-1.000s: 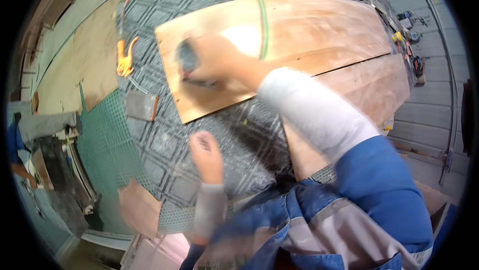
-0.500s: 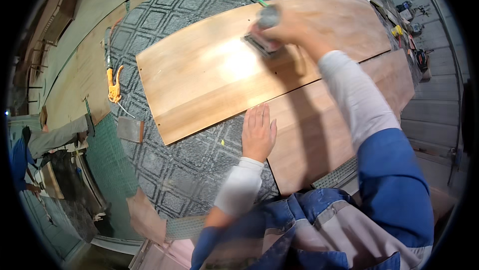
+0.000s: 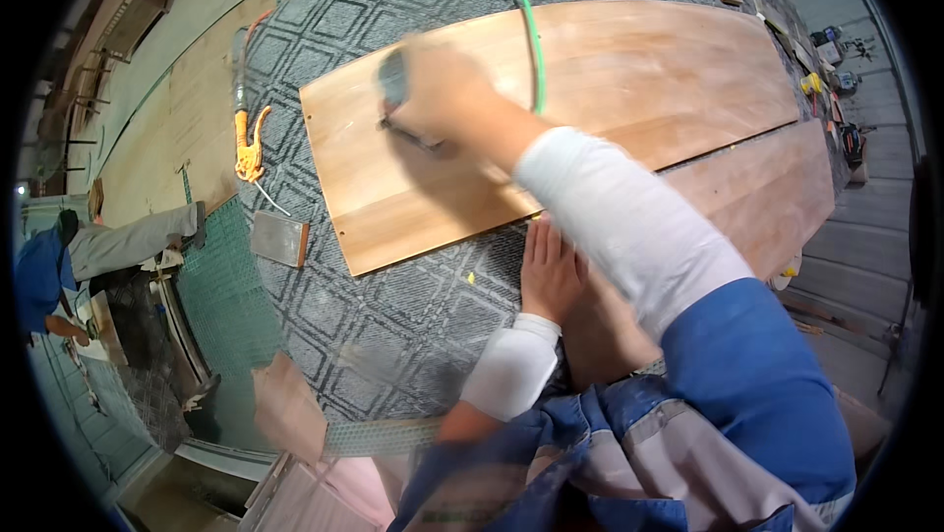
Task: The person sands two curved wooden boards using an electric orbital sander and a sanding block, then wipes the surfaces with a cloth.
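A long light-wood panel [image 3: 649,70] with a curved far edge lies on the patterned grey cloth [image 3: 423,335]. Over its left part, my right hand [image 3: 452,89] is closed round a palm sander [image 3: 394,80], both smeared by motion. The sander's pad is low at the panel's surface. My left hand [image 3: 553,274] lies flat with fingers stretched out, its fingertips at the panel's near edge. Nothing shows in that hand. A second wood panel [image 3: 757,193] lies along the near right side, partly hidden beneath my right arm.
A green hose [image 3: 536,35] crosses the panel's far edge. Left of the panel lie an orange air blow gun [image 3: 249,148] and a grey block [image 3: 279,239]. Power tools [image 3: 831,50] sit at the far right. A co-worker in blue [image 3: 41,276] bends over a board at far left.
My right hand has swept the sander leftward along the panel, and the green hose now trails over the wood. My left hand stays flat near the panel's edge. The view has shifted slightly.
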Tool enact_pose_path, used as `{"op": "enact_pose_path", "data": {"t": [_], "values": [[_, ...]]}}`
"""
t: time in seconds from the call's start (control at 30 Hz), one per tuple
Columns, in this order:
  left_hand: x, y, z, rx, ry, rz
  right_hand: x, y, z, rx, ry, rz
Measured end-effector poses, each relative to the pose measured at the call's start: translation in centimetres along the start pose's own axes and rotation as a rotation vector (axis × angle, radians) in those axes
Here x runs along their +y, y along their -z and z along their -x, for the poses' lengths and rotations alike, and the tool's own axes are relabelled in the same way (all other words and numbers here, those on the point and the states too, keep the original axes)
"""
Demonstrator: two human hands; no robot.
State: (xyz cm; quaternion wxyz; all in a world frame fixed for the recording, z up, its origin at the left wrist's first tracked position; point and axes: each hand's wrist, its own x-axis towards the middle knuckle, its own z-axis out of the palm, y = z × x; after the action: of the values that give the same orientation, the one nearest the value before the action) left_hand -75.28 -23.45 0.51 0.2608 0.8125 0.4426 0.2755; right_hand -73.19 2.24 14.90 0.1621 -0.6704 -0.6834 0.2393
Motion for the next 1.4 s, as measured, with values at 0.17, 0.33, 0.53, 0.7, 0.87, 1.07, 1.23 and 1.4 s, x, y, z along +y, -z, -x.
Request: {"op": "enact_pose_path", "data": {"t": [0.17,0.33,0.53,0.7,0.87,1.07,1.23,1.4], "values": [[-2.3,-2.3,4.4,-0.138,0.151,0.109,-8.9,-5.2,-2.7,0.029,0.154,-0.138],[-5.1,4.5,4.3,-0.034,0.284,-0.157,-6.5,-5.1,-3.1,0.006,0.114,-0.001],[-8.4,11.6,-1.2,-0.013,0.252,-0.389,7.9,5.1,0.6,0.125,-0.118,-0.011],[-8.9,11.8,-2.1,-0.062,0.285,-0.479,20.7,14.7,3.3,0.249,-0.379,-0.104],[-9.2,11.3,-1.7,-0.008,0.225,-0.488,38.2,22.2,5.3,0.503,-0.451,0.049],[-8.6,11.0,-1.7,-0.048,0.282,-0.551,34.8,19.9,5.6,0.484,-0.305,-0.054],[-8.5,10.7,-1.8,-0.059,0.264,-0.593,20.9,11.2,6.7,0.345,-0.115,0.122],[-8.8,11.3,-1.9,-0.045,0.221,-0.606,27.1,15.8,9.6,0.296,-0.327,-0.214]]}}
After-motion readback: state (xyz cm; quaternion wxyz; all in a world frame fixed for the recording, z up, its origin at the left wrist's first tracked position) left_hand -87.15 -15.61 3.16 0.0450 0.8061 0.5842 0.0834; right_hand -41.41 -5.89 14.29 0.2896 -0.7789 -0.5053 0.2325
